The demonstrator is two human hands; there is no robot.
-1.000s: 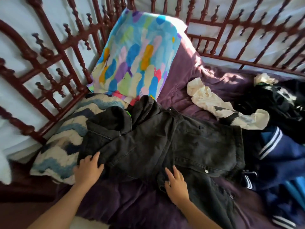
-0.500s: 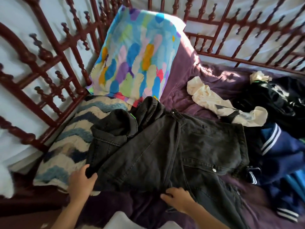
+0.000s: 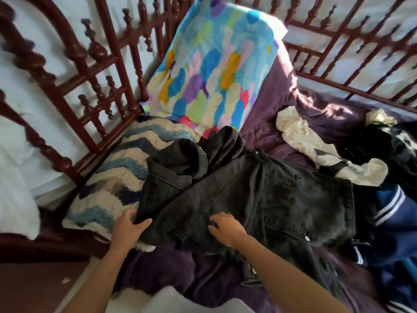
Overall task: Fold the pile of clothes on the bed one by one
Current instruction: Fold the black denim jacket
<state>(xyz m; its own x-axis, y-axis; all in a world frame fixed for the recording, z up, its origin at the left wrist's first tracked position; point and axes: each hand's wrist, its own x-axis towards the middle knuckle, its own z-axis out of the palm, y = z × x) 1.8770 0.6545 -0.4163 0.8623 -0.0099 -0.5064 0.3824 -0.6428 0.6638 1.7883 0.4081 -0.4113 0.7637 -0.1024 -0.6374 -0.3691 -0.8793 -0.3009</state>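
Far left of the black denim jacket (image 3: 282,199) we see the dark red bed frame (image 3: 94,86), its turned spindles running behind everything. A zigzag cushion (image 3: 112,184) in blue, navy and cream lies just left of the jacket, and the jacket's left edge overlaps it. Our left hand (image 3: 127,229) grips that left edge at the jacket's near corner: the thumb lies on top of the denim and the fingers curl round the folded cloth. Beyond the jacket's collar a feather-print pillow (image 3: 214,71) in bright blues, greens and yellows leans against the frame. The jacket itself lies spread across the purple bed cover (image 3: 259,134), its collar rumpled at the far left and snap buttons showing on its near right. Our right hand (image 3: 225,229) rests palm down on the jacket's near middle, fingers loosely bent and spread on the denim, with nothing pinched that we can see. At the jacket's far right edge lies a crumpled cream garment (image 3: 304,143), touching it. Farther right sits a black garment (image 3: 388,150), and a navy garment (image 3: 401,222) with white stripes lies just beside the jacket's right edge.
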